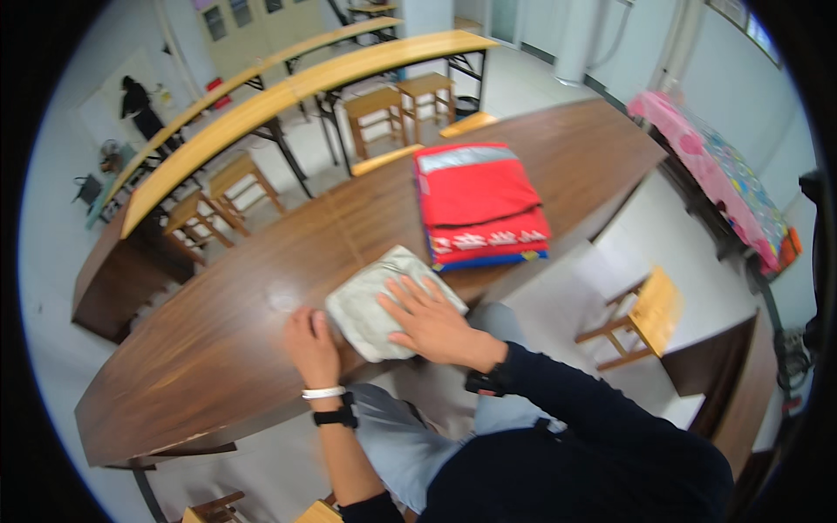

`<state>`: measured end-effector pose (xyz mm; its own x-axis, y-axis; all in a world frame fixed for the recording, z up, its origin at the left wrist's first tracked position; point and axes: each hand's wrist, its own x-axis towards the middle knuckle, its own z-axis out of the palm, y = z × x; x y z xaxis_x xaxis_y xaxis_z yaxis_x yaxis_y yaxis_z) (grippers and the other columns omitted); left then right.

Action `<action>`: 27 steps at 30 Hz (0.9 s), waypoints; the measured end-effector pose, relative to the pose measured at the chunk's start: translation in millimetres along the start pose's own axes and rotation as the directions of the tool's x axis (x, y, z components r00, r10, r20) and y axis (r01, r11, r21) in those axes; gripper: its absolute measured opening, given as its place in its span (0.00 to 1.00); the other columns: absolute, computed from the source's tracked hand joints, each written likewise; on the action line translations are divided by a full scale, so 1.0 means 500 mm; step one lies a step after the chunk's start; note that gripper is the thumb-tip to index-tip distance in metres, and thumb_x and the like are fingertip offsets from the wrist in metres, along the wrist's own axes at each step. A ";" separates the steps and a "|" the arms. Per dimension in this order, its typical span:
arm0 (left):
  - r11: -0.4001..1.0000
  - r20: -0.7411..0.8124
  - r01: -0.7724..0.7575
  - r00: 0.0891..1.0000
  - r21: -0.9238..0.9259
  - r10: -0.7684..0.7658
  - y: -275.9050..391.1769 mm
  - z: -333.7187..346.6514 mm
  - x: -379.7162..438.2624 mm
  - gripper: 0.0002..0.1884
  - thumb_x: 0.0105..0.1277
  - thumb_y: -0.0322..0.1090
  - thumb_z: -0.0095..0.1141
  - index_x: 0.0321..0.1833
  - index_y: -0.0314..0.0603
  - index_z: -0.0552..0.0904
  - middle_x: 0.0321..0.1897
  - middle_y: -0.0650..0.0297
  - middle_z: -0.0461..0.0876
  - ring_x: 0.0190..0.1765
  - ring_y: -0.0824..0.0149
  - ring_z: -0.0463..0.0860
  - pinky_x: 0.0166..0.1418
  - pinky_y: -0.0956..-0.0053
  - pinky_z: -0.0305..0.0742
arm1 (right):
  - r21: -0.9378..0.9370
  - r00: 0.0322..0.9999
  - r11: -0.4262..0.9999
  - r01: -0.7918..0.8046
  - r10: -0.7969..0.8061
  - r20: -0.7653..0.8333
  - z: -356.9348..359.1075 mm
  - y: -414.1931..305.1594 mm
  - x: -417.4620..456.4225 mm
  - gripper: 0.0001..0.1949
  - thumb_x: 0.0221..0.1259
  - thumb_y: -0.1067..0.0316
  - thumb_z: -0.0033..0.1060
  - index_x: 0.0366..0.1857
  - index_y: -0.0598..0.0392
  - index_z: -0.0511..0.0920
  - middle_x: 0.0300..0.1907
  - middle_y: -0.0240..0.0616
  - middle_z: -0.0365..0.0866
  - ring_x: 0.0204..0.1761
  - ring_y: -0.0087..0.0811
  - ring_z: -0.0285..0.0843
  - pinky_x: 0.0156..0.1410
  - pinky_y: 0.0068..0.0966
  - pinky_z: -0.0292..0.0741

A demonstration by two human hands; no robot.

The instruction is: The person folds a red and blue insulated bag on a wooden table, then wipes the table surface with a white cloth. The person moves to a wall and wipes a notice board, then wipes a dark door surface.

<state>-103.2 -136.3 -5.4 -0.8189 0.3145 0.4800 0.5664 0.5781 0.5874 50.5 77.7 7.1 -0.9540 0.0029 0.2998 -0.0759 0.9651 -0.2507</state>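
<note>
A folded pale grey-green cloth [366, 304] lies at the near edge of a dark brown wooden table [261, 314]. My right hand [428, 320] rests flat on top of it, fingers spread. Just left of the cloth, my left hand [314, 346] is on the tabletop with its fingers bent; whether anything is under them is hidden. Beyond the cloth to the right is a flat, folded red fabric item [480, 189] with a silver band, a dark strap, white writing and a blue lower edge.
Wooden stools [373, 108] and long yellow-topped tables [314, 75] stand beyond my table. At right are another stool [654, 310] and a table with a pink patterned cover [713, 170]. A person in dark clothing [140, 108] is at far left.
</note>
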 end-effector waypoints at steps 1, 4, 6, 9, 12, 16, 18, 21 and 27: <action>0.999 0.025 -0.010 1.000 0.031 0.009 -0.001 0.000 0.002 0.14 0.82 0.39 0.57 0.57 0.34 0.85 0.58 0.46 0.85 0.63 0.40 0.81 0.69 0.47 0.74 | -0.017 0.999 1.000 -0.005 0.005 0.033 0.000 0.007 0.007 0.38 0.82 0.41 0.56 0.86 0.52 0.64 0.88 0.54 0.59 0.88 0.58 0.55 0.90 0.59 0.50; 0.999 -0.020 -0.036 0.999 0.019 0.036 0.005 0.010 0.004 0.14 0.81 0.41 0.61 0.57 0.37 0.86 0.62 0.49 0.85 0.67 0.43 0.80 0.74 0.48 0.71 | -0.051 0.998 0.998 -0.034 0.036 0.048 0.002 0.026 0.050 0.38 0.82 0.41 0.57 0.87 0.51 0.63 0.89 0.54 0.58 0.89 0.59 0.54 0.90 0.61 0.50; 0.999 -0.016 -0.016 1.000 0.036 0.016 0.015 0.006 0.000 0.15 0.81 0.42 0.61 0.58 0.38 0.86 0.63 0.52 0.85 0.67 0.45 0.80 0.73 0.50 0.71 | -0.076 0.998 0.996 -0.045 0.048 0.031 0.015 0.042 0.091 0.37 0.82 0.42 0.56 0.86 0.52 0.64 0.89 0.54 0.58 0.89 0.59 0.54 0.90 0.61 0.50; 0.999 -0.019 0.015 1.000 0.039 -0.014 0.027 -0.003 -0.005 0.15 0.82 0.43 0.59 0.59 0.38 0.87 0.63 0.53 0.85 0.67 0.46 0.80 0.73 0.53 0.71 | -0.097 0.997 0.993 -0.064 0.067 0.024 0.051 0.050 0.163 0.37 0.82 0.42 0.55 0.86 0.51 0.65 0.87 0.56 0.60 0.88 0.61 0.55 0.89 0.63 0.51; 0.999 -0.025 0.018 1.000 0.029 -0.017 0.028 0.002 0.003 0.16 0.83 0.44 0.58 0.59 0.38 0.87 0.62 0.53 0.86 0.65 0.46 0.80 0.72 0.54 0.71 | -0.137 0.991 0.982 -0.131 0.129 -0.024 0.084 0.032 0.223 0.36 0.80 0.42 0.57 0.86 0.47 0.67 0.87 0.57 0.61 0.87 0.64 0.56 0.88 0.66 0.51; 0.999 -0.020 0.044 0.999 -0.001 -0.044 0.028 0.004 0.009 0.16 0.82 0.42 0.61 0.61 0.38 0.85 0.60 0.53 0.85 0.64 0.47 0.80 0.71 0.52 0.70 | -0.194 0.993 0.977 -0.089 0.071 -0.098 0.094 -0.011 0.233 0.33 0.79 0.44 0.60 0.84 0.40 0.71 0.85 0.57 0.64 0.85 0.66 0.59 0.88 0.66 0.50; 0.999 -0.014 0.045 0.999 0.019 -0.044 0.023 0.005 0.008 0.16 0.82 0.42 0.60 0.61 0.39 0.85 0.58 0.53 0.85 0.62 0.46 0.80 0.70 0.52 0.70 | -0.132 0.995 0.991 0.005 -0.018 -0.095 0.084 -0.012 0.203 0.32 0.79 0.44 0.60 0.83 0.40 0.71 0.84 0.57 0.65 0.85 0.65 0.60 0.88 0.65 0.50; 1.000 -0.035 0.028 0.999 -0.001 -0.028 0.014 0.004 0.001 0.13 0.82 0.42 0.59 0.56 0.38 0.85 0.51 0.53 0.85 0.57 0.46 0.80 0.66 0.52 0.71 | -0.038 0.992 0.995 0.092 -0.095 -0.088 0.041 -0.031 0.135 0.31 0.78 0.45 0.62 0.81 0.40 0.73 0.83 0.55 0.67 0.85 0.62 0.59 0.89 0.64 0.49; 0.999 -0.028 0.033 0.999 -0.037 -0.034 0.021 0.001 0.004 0.11 0.82 0.40 0.59 0.50 0.38 0.85 0.46 0.53 0.84 0.53 0.46 0.80 0.61 0.52 0.72 | -0.008 0.997 0.998 0.070 -0.070 -0.027 -0.017 -0.042 0.027 0.34 0.76 0.43 0.64 0.82 0.44 0.73 0.83 0.55 0.67 0.85 0.61 0.59 0.90 0.62 0.48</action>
<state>-99.0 -129.1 1.5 -0.8348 0.2740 0.4776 0.5422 0.5602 0.6263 41.9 59.8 24.3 -0.9381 -0.0576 0.3416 -0.1400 0.9650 -0.2219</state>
